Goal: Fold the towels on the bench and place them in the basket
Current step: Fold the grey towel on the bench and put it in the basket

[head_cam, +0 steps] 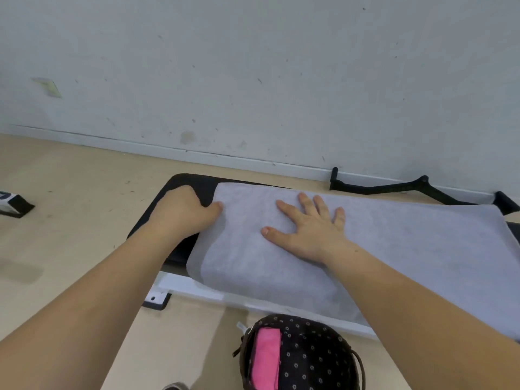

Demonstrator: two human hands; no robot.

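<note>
One basket (309,353), pink cloth (266,358) inside, grey towel (408,249)

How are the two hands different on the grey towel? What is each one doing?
The left hand is curled up, while the right hand lies flat with its fingers spread. The left hand pinches the grey towel at its left edge; the right hand presses on top, farther in from that edge. Both hands touch the same towel, which is spread over the black bench.
</note>
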